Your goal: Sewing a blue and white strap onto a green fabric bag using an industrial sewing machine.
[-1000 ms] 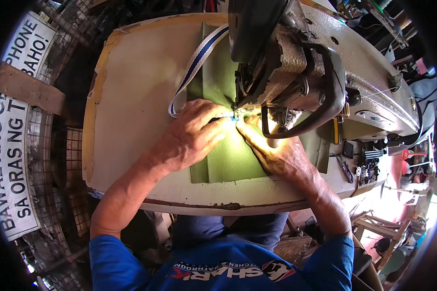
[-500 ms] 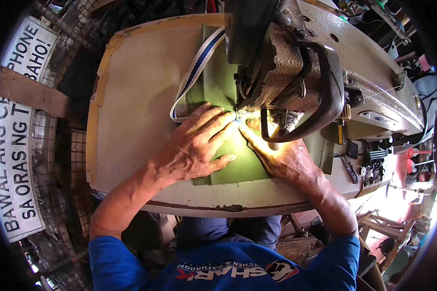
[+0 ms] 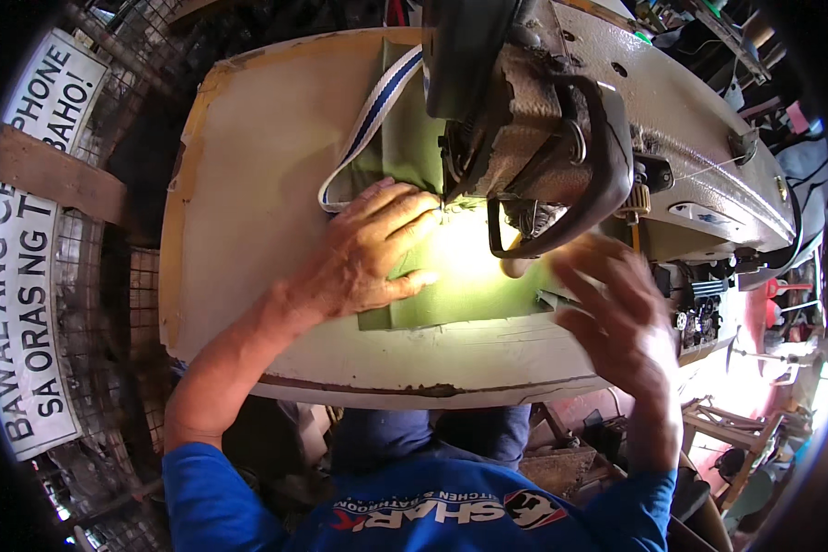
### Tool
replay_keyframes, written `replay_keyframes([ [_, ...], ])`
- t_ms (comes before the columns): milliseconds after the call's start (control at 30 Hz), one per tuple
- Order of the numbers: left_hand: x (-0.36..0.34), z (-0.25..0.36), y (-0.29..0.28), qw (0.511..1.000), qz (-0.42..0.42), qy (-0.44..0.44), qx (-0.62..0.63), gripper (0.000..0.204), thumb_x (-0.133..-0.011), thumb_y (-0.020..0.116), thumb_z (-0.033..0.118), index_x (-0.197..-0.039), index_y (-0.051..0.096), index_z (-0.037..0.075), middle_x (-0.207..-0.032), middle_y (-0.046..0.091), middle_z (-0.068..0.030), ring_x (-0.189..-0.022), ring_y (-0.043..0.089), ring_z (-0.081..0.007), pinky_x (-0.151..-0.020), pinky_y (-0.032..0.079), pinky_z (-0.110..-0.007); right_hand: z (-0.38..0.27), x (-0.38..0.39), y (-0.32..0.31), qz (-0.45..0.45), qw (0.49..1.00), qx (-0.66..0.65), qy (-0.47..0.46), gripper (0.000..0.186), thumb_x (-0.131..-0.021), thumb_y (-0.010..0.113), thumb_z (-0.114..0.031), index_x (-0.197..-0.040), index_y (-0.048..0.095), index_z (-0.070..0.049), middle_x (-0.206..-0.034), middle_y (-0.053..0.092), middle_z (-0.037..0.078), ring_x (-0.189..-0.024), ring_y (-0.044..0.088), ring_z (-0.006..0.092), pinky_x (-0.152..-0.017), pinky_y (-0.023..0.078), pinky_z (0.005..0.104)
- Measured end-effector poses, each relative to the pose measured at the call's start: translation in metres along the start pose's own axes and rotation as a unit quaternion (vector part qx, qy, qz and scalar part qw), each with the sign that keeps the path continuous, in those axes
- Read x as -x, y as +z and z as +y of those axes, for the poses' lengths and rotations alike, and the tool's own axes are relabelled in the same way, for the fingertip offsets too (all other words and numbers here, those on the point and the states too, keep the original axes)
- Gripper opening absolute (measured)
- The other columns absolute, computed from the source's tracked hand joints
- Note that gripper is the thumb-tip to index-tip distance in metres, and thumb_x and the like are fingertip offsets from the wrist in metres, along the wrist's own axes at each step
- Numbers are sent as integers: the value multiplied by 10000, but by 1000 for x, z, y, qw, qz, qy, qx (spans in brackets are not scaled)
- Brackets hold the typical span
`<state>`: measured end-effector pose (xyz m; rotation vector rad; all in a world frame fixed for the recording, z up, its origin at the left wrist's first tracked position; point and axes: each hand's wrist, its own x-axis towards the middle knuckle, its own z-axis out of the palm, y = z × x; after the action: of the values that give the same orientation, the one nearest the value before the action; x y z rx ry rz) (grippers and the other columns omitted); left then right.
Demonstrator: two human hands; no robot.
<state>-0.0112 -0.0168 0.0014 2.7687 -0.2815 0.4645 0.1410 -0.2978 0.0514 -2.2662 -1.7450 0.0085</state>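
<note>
My left hand (image 3: 368,248) lies flat on a green piece of fabric (image 3: 488,299), fingers stretched out and thumb apart, fingertips close to the needle area of a sewing machine (image 3: 543,129). A white strap with a blue stripe (image 3: 377,110) curves over the fabric, its lower bend beside my left fingers. My right hand (image 3: 616,299) is off to the right, over the fabric's right end, smeared by motion. A small grey pointed shape (image 3: 552,299) shows by its fingers; whether it is a fabric corner or a tool, I cannot tell. The machine's lamp lights the fabric brightly.
The pale sewing table (image 3: 248,166) has worn, taped edges. A dark curved guard (image 3: 607,166) sticks out from the machine head. Small dark metal parts (image 3: 699,308) lie at the table's right. Wire mesh with white signs (image 3: 28,313) stands at the left.
My right hand has left the spot by the needle and moved right, over where a small dark hand tool lay. My left hand stays on the fabric, almost unmoved.
</note>
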Motion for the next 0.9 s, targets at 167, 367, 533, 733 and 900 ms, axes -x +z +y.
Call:
replay_keyframes([
  [167, -2, -3, 3, 1000, -1, 8, -16, 550, -799, 747, 311, -1218, 578, -2, -1240, 560, -153, -1220, 518, -310, -1122, 375, -469, 74, 67, -128, 304, 909, 53, 280, 358, -956, 545, -164, -1291, 605, -52, -1268, 634, 105, -1182, 593, 227, -1036, 443, 368],
  [367, -1, -3, 4, 1000, -8, -3, -15, 554, -815, 741, 311, -1240, 562, 3, -1300, 534, -165, -1295, 475, -331, -1153, 337, -475, 310, 32, -216, 213, 904, 254, 269, 391, -1009, 478, -320, -1270, 619, -66, -1259, 641, 160, -1168, 621, 257, -964, 482, 372],
  [533, -2, -10, 7, 1000, 4, 0, 8, 551, -824, 736, 315, -1240, 558, -1, -1320, 532, -173, -1308, 467, -331, -1164, 322, -474, 396, 44, -214, 32, 913, 155, 375, 373, -1019, 439, -218, -1338, 557, -65, -1261, 626, 211, -1135, 616, 346, -993, 456, 381],
  [733, -3, -17, 8, 1000, -4, 7, 27, 586, -815, 748, 323, -1256, 543, -5, -1308, 534, -189, -1296, 468, -349, -1172, 309, -473, 385, 49, -207, 92, 912, 213, 339, 416, -999, 435, -298, -1287, 561, -26, -1120, 659, 192, -992, 628, 311, -914, 471, 383],
  [900, -2, -15, 6, 1000, -7, 1, 20, 611, -840, 728, 358, -1281, 521, -11, -1344, 527, -174, -1322, 457, -318, -1172, 311, -470, 379, 52, -209, 163, 939, 180, 243, 536, -1001, 467, -460, -1198, 646, 5, -1008, 688, 175, -910, 639, 266, -876, 463, 367],
])
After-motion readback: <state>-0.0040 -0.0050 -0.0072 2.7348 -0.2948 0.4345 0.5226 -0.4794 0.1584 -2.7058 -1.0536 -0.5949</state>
